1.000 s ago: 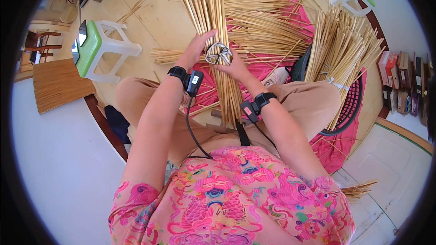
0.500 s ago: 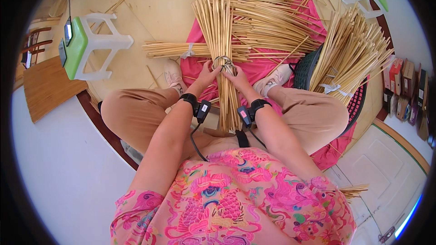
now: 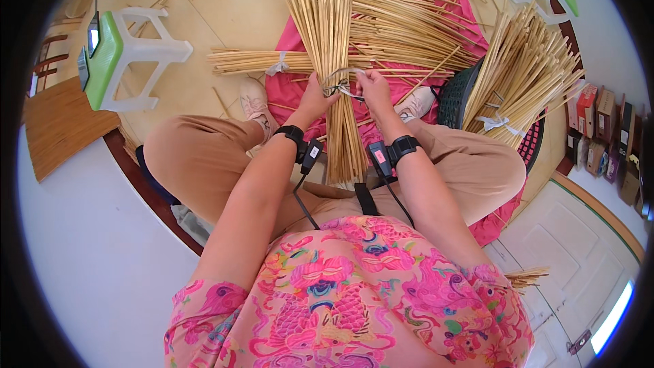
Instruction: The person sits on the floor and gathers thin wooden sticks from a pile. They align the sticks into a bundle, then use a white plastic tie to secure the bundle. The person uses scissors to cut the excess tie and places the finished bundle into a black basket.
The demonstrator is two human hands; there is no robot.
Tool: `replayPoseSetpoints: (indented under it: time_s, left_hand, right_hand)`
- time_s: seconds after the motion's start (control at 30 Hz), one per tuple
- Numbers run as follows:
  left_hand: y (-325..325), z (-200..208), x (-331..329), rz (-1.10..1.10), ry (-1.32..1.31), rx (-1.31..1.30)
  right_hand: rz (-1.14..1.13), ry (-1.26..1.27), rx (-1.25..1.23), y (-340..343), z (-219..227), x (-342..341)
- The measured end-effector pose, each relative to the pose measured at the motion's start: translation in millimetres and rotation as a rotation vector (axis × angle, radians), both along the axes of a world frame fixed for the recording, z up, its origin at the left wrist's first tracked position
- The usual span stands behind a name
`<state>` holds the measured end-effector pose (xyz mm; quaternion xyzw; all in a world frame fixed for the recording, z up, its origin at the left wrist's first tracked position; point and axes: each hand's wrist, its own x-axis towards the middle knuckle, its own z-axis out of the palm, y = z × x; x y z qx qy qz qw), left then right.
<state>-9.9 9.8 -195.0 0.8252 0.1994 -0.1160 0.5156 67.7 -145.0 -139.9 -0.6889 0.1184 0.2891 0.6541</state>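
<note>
Between my knees stands a bundle of thin straw-coloured sticks (image 3: 346,146), fanned wider at its far end and gathered at the waist. A pale and dark tie strip (image 3: 340,87) goes around that waist, and a loop of it bows out to the right. My left hand (image 3: 317,101) presses against the bundle's left side with its fingers closed, the thumb lying over the front by the tie. Just right of the sticks, my right hand (image 3: 375,90) is closed in a pinch on the strip, pulling it away from the bundle. Some fingertips are hidden.
Beyond lies a heap of loose sticks (image 3: 409,31) on a pink cloth (image 3: 289,44), with another tied bundle (image 3: 238,63) at the left. A dark green basket (image 3: 458,99) holds more sticks on the right. Green-topped stools (image 3: 105,61) and boxes (image 3: 605,112) stand around.
My right hand has moved off the bundle to the right, drawing the strip out into a loop. My left hand stays at the bundle's left side.
</note>
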Motion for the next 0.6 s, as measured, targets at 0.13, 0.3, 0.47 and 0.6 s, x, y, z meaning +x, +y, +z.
replayPoseSetpoints:
  time_s: [0.13, 0.3, 0.47, 0.6]
  left_hand:
    - [-11.8, 12.6, 2.0, 0.024, 0.101, 0.190]
    - [-10.7, 43.7, 10.8, -0.168, -0.021, 0.323]
    - [-6.2, 18.1, 4.6, -0.179, -0.169, 0.217]
    - [-3.7, 14.4, 8.7, -0.118, -0.161, 0.098]
  right_hand:
    - [-0.009, 0.051, 0.081, 3.7, 30.9, 13.8]
    - [0.128, 0.073, 0.121, 7.6, 59.3, 25.3]
    - [0.239, -0.148, 0.315, 45.5, 111.0, 31.3]
    - [0.210, -0.212, 0.150, 30.7, 51.5, 41.3]
